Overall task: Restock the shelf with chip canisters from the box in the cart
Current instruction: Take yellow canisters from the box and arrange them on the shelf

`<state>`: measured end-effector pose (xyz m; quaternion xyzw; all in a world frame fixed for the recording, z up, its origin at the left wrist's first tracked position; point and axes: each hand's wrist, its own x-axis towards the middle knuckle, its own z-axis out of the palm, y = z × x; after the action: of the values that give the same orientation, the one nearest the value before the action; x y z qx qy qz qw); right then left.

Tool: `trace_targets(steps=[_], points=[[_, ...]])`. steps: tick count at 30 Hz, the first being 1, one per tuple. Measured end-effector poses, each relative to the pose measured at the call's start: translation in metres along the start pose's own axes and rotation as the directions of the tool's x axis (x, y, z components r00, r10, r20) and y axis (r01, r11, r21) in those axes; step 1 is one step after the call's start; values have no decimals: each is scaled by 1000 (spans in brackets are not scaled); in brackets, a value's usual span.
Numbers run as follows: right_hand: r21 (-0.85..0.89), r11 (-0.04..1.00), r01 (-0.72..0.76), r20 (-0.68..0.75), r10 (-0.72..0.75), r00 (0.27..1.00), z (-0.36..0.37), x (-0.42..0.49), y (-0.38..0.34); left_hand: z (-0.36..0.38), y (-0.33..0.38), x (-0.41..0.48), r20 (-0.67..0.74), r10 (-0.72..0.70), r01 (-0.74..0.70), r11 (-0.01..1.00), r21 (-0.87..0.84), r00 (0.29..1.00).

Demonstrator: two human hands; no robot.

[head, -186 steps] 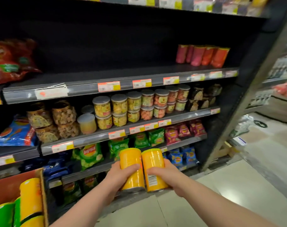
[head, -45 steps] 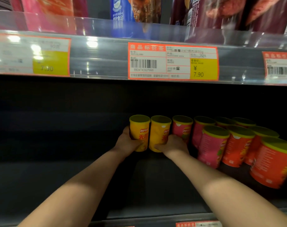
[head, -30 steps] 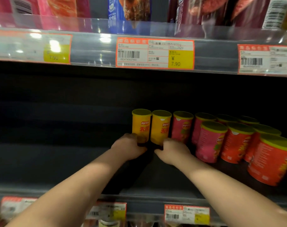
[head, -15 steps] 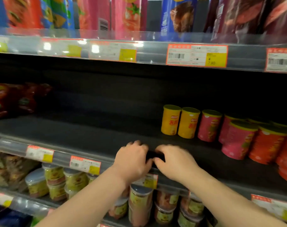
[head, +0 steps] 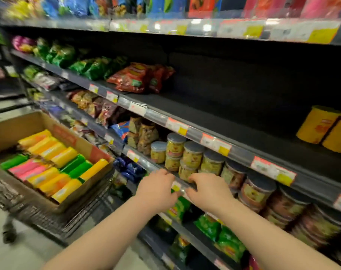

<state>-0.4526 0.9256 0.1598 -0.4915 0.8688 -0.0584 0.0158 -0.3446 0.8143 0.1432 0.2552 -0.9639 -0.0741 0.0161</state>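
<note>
Shop aisle, price-tagged shelves [head: 214, 142], snack bags [head: 134, 77], cart [head: 54, 221]

Shop aisle with dark shelving [head: 195, 112], orange-and-yellow price labels [head: 214, 144] along its edges, snack bags [head: 134, 76], lidded jars [head: 193, 154], pale floor [head: 19, 256].

No writing can be read here; motion blur smears all of it. The price tags [head: 213, 143] on the shelf edges [head: 241, 154] show only orange and yellow patches. The yellow canisters [head: 317, 125] on the shelf carry a red mark, the cardboard box [head: 64, 136] a red print, and the jars [head: 193, 154] and green bags [head: 179, 208] coloured labels, all illegible.
</note>
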Motion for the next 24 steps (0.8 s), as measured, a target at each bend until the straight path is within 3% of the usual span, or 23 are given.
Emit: trace_targets(steps=[7, 16, 24], points=[[4, 989, 150, 219, -147, 965, 52, -13, -98, 31, -76, -97, 138, -206, 203, 979, 34, 969], [20, 934, 356, 383, -336, 861, 106, -30, -204, 73, -151, -195, 285, -462, 476, 879, 24, 840], [55, 882, 469, 455, -440, 774, 136, -1, -255, 84, -196, -214, 271, -587, 612, 791, -9, 762]])
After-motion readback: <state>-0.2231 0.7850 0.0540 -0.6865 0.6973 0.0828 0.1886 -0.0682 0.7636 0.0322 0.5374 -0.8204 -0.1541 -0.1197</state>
